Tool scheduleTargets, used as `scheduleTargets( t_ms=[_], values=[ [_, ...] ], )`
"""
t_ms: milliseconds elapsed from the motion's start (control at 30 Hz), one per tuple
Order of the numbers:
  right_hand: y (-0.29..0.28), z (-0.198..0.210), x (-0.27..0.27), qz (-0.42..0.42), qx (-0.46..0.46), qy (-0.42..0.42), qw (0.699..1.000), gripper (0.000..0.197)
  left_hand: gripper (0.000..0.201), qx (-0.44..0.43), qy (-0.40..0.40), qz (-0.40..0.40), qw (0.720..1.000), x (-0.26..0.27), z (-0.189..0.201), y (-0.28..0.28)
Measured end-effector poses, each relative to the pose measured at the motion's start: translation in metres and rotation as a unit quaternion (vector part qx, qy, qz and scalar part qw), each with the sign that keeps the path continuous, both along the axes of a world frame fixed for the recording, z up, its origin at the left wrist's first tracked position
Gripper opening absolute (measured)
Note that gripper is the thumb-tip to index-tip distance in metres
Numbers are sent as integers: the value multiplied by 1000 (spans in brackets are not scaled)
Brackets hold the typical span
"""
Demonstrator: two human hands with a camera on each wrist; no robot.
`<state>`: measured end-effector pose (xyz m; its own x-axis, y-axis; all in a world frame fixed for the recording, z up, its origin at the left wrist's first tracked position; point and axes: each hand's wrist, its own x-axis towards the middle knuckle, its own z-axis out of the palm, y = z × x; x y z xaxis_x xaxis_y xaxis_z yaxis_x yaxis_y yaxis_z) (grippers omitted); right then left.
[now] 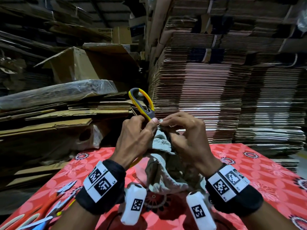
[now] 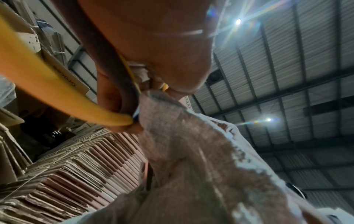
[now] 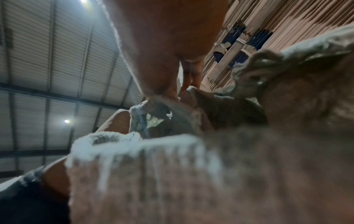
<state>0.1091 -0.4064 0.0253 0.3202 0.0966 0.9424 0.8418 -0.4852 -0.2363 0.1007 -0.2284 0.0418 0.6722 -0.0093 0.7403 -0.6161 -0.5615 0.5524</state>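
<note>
Step in hand: wiping the scissors (image 1: pixel 141 103) with the cloth (image 1: pixel 166 170). The left hand (image 1: pixel 132 138) has its grip closed round the handle, and the grey-and-yellow loop stands above the grip. The right hand (image 1: pixel 186 136) pinches a cloth fold against bright metal just beside the left thumb. The rest of the cloth hangs below both grips toward the tabletop (image 1: pixel 249 171). The blades are hidden. Probable next move: draw the pinched fold along the metal, away from the left grip, with the fingertips behind the cloth.

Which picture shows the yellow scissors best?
The head view: the scissors stick up from the left hand, handle loop clear. The left wrist view shows only a blurry yellow handle; the right wrist view shows just cloth.
</note>
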Motion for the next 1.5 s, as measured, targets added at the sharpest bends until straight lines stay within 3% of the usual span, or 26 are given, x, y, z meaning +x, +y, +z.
scheduleTargets(
  t_ms=[167, 500, 733, 1033, 1300, 1500],
  values=[
    [-22, 7, 11, -21, 62, 50, 997, 23, 41, -7, -4, -20, 1000, -6, -1, -4],
    [2, 1, -4, -21, -6, -7, 1000, 15, 38, 20, -13, 16, 1000, -7, -1, -8],
    [-27, 13, 9, -53, 64, 31, 996, 17, 41, -7, -12, -9, 1000, -8, -3, -8],
    [0, 5, -2, -17, -5, -9, 1000, 15, 42, -5, -16, 4, 1000, -7, -2, -8],
    [-30, 15, 6, -53, 61, 14, 997, 19, 43, -44, -9, -31, 999, -9, -5, -11],
    [4, 2, -4, -25, -16, -15, 999, 15, 50, -33, -10, -7, 999, -10, -2, -10]
  ],
)
